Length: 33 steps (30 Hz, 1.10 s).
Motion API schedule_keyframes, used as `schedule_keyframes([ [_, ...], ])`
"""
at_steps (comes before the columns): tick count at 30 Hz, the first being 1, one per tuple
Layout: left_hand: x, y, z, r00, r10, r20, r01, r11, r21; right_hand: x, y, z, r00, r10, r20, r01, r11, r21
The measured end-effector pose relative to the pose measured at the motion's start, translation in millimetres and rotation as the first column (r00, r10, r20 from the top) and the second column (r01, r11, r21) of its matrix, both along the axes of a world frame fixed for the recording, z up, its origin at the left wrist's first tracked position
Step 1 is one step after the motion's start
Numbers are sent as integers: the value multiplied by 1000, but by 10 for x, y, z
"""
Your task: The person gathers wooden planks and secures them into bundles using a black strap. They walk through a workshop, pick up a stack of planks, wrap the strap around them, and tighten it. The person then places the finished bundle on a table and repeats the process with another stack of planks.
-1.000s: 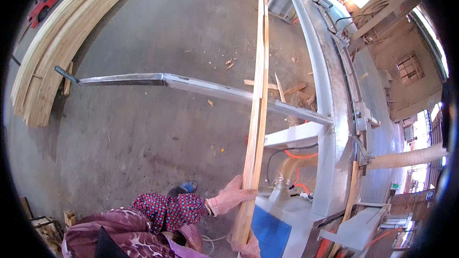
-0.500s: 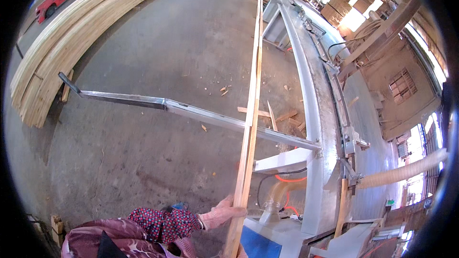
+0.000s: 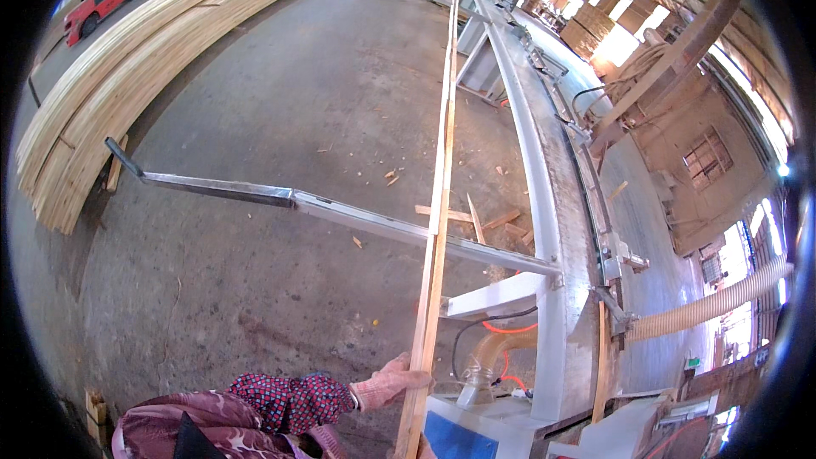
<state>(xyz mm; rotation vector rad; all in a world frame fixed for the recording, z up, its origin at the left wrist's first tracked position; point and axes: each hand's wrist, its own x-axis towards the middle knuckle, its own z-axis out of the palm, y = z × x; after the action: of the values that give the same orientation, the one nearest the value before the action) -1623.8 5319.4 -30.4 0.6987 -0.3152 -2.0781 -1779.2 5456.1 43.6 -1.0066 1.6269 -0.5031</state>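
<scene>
Long, thin wooden strips (image 3: pixel 432 276), apparently two lying together, run from the lower edge far up into the picture. They pass over a metal support bar (image 3: pixel 365 217). My left hand (image 3: pixel 393 382), in a pale pink knitted glove and a patterned sleeve, is closed around the near part of the strips from their left side. My right hand (image 3: pixel 425 450) is mostly cut off by the lower edge. Only a bit of its glove shows at the right side of the strips, with the fingers pressed against the wood.
A long metal machine bench (image 3: pixel 578 289) stands at the right, with a ribbed hose (image 3: pixel 710 302) and a curved duct (image 3: pixel 497 348). Wood offcuts (image 3: pixel 506 219) lie on the floor beyond the bar. At the far left are stacked boards (image 3: pixel 127 93) and a red forklift (image 3: pixel 106 0).
The whole view has shifted slightly. My hands keep their hold, and the strips lie almost the same way across the support bar.
</scene>
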Motion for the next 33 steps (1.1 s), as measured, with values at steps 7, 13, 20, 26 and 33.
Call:
schedule_keyframes([
  [7, 120, -13, -76, 995, -45, -86, 47, 999, 15, 184, -49, 133, 999, -20, 47, 18, 999, 51],
  [13, -106, 38, -362, 970, -192, -147, 201, 978, 49, 77, 80, 128, 995, 12, -95, -19, 997, -74],
  [20, 413, -104, -169, 852, 18, -524, -21, 1000, -1, 631, -183, 314, 939, 86, -333, -128, 986, -105],
  [26, 521, -39, -201, 657, -2, -754, 71, 996, 59, 710, 405, 13, 944, -172, -282, 105, 966, -238],
  [33, 574, 39, -253, 877, -167, -450, 67, 971, -229, -480, 1317, -361, 600, -790, -126, 669, 582, -462],
])
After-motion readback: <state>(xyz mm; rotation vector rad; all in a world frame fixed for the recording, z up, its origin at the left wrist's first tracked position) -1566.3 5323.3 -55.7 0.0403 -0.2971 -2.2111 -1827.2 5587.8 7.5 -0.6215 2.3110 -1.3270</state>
